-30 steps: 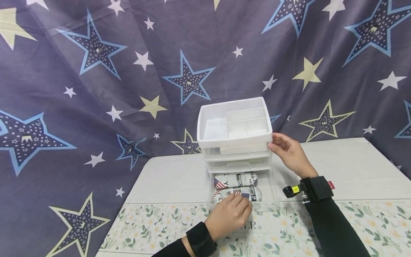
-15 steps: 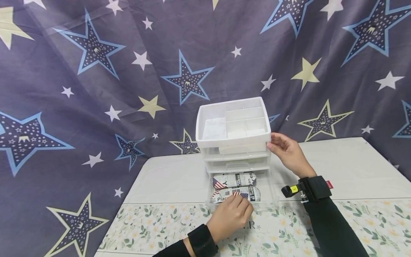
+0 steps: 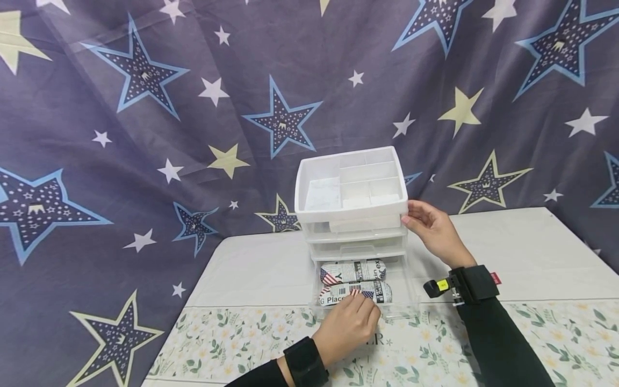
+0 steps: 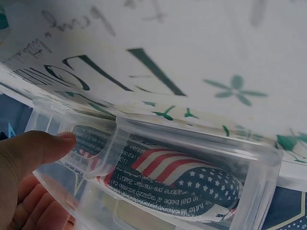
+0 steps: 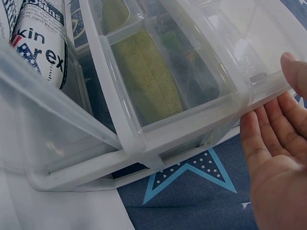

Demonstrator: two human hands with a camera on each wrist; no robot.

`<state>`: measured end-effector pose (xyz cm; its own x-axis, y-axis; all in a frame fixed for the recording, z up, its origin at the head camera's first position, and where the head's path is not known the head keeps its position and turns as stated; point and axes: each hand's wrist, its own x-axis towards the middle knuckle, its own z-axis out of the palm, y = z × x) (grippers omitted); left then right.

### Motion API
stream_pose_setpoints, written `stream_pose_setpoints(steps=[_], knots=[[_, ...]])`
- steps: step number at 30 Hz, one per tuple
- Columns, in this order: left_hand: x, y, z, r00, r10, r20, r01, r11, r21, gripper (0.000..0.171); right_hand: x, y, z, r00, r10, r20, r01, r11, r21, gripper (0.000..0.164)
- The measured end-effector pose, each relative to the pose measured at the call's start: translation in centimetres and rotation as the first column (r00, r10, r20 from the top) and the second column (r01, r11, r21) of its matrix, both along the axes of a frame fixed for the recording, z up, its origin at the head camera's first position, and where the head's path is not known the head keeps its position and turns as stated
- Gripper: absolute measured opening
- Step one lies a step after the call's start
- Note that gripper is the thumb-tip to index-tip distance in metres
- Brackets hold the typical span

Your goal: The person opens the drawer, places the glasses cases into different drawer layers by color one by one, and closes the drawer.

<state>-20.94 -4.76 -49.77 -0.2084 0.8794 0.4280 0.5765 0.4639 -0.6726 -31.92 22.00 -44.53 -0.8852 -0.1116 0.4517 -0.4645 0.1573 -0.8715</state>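
A white plastic drawer unit (image 3: 350, 213) stands on the table, its clear bottom drawer (image 3: 399, 274) pulled out. Two rounded, newspaper-print bundles, the rear one (image 3: 355, 271) and the front one (image 3: 333, 295), lie side by side in that drawer. My left hand (image 3: 347, 327) pinches the drawer's front handle, thumb on one side and fingers on the other in the left wrist view. Up at the unit's right side, my right hand (image 3: 439, 235) grips the front corner, thumb in front and fingers along the side wall.
The unit's top tray (image 3: 323, 193) is divided into compartments. Through an upper drawer's clear wall, the right wrist view shows a yellow-green thing (image 5: 148, 72). A white table cover (image 3: 261, 269) with a floral strip lies beneath; a star-patterned curtain (image 3: 193, 134) hangs behind.
The head view has shifted very slightly. Both hands, the drawer and the bundles otherwise stay where they were.
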Motion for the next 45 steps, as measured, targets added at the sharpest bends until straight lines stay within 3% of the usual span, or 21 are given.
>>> stream_pose_setpoints(steps=[11,27,38,45], knots=[[0.0,-0.2,0.2,0.999,0.030,0.019,-0.029,0.999,-0.020,0.030,-0.1,-0.1,-0.2,1.000,0.001,-0.005,-0.001,1.000,-0.006,0.047],[-0.9,-0.2,0.5,0.999,0.036,-0.014,-0.036,0.999,-0.011,0.041,0.1,0.0,0.0,1.000,-0.012,0.005,0.012,1.000,0.009,0.048],[-1.4,-0.4,0.7,0.994,0.092,0.056,-0.088,0.994,-0.062,0.013,-0.1,0.0,-0.2,1.000,-0.011,-0.006,0.011,1.000,-0.003,0.046],[-2.1,-0.4,0.7,0.996,0.084,0.035,-0.082,0.995,-0.050,0.032,0.0,0.0,-0.2,1.000,-0.005,-0.004,0.005,1.000,-0.006,0.046]])
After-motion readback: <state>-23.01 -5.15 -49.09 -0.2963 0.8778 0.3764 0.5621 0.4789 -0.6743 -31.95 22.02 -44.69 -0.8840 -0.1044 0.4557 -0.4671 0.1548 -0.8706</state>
